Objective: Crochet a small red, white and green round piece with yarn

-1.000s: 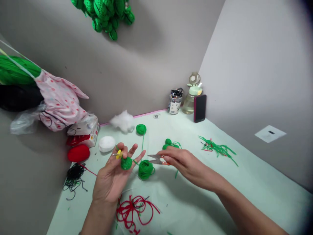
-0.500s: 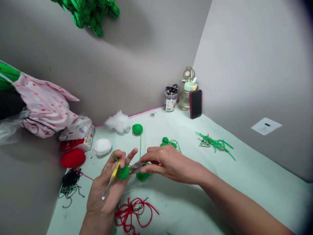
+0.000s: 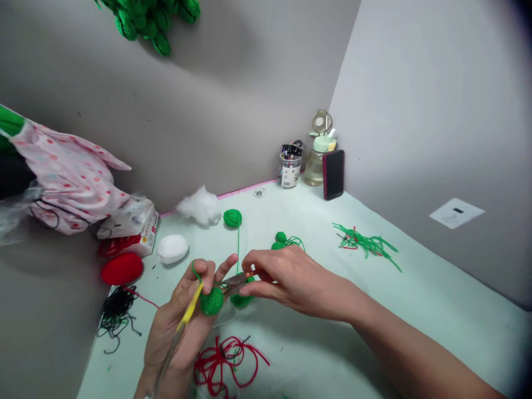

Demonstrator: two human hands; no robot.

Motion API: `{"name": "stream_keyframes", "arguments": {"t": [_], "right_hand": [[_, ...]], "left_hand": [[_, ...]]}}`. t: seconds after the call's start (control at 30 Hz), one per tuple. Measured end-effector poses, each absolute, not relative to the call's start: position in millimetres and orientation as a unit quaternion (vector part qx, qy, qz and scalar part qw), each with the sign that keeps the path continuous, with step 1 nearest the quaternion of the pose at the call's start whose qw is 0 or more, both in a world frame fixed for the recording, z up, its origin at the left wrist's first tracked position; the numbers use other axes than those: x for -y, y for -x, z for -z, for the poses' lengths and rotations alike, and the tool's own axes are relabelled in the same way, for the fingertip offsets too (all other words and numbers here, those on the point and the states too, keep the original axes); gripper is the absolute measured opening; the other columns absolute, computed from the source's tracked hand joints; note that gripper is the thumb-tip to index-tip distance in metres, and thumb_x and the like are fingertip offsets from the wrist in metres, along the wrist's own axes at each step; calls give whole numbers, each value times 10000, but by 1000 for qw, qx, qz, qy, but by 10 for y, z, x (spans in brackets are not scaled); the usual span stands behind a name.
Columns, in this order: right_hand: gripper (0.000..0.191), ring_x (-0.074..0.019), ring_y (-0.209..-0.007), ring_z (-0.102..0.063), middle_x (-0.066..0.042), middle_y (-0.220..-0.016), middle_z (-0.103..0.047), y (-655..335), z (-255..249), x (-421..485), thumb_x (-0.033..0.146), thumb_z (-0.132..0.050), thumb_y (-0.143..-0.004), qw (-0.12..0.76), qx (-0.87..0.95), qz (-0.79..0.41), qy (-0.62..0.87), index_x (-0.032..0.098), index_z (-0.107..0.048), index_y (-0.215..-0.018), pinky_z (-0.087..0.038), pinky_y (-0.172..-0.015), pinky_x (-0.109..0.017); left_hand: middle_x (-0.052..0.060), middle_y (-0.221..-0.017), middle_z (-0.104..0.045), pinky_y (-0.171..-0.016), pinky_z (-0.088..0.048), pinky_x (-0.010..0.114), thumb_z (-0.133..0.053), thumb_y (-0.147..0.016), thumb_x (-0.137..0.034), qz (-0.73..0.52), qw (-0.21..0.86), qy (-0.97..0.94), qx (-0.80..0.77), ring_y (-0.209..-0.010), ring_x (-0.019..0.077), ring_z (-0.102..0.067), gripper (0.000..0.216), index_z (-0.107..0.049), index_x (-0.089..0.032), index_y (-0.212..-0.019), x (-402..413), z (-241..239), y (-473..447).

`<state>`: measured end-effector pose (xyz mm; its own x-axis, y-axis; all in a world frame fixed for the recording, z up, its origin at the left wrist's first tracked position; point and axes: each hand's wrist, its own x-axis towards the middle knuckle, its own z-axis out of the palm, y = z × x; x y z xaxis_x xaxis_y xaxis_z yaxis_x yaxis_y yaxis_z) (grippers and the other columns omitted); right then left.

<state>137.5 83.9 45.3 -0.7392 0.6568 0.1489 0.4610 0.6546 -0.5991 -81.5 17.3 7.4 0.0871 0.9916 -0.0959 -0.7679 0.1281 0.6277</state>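
My left hand (image 3: 164,330) is closed on a small green crocheted ball (image 3: 211,302). Along the palm lies a yellow-handled crochet hook (image 3: 190,309), its metal shaft pointing down toward the wrist. A green yarn loop runs over the raised fingers of that hand. My right hand (image 3: 301,282) grips a pair of small scissors (image 3: 235,281) with an orange handle. Their blades reach to the right side of the ball; the tips are partly hidden there. Just behind and below the blades sits another green piece (image 3: 241,301), partly covered.
Near the hands lie tangled red yarn (image 3: 226,363), a green yarn ball (image 3: 232,218) and green crocheted balls (image 3: 280,238). Leftward are white stuffing (image 3: 200,206), white yarn (image 3: 172,249), red yarn (image 3: 122,269) and black yarn (image 3: 118,307). A phone (image 3: 333,175) and green scraps (image 3: 368,244) are to the right.
The crochet hook has swung so more of its metal shaft shows toward the lower left. My right hand has turned slightly, and the scissors' orange handle now shows.
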Motion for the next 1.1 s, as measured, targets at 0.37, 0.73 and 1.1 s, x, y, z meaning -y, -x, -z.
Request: {"name": "stream_keyframes", "arguments": {"t": [0.37,0.73,1.1], "right_hand": [[288,-100,-571,-566,49,-647,-654,-1444,-482,-839,474,-737,-959,86,902,-393,158,208,-741,-849,-377,-564,-217],[631,-244,-1304,-644,-104,-1437,-666,-1450,-562,-730,490,-703,-968,299,881,-272,246,296,-505,-1535,-572,-1074,-408],[406,-239,-1139,-719,-79,-1214,-785,-1429,-392,-920,121,-471,-1062,414,868,72,266,292,-608,-1405,-428,-1156,-519]], "left_hand": [[-35,-710,-678,-1205,-465,585,-944,-707,-199,-646,688,-187,-272,-1127,294,-741,242,-738,-251,-824,-182,-195,687],[-9,-793,-725,-682,-573,211,-903,-784,-218,-616,653,-220,-383,-725,128,-696,223,-762,-204,-957,-198,-172,471],[-82,-739,-522,-623,-402,191,-783,-930,-289,-601,645,-277,-383,-572,47,-433,299,-683,-210,-1200,-208,-126,419]]}}
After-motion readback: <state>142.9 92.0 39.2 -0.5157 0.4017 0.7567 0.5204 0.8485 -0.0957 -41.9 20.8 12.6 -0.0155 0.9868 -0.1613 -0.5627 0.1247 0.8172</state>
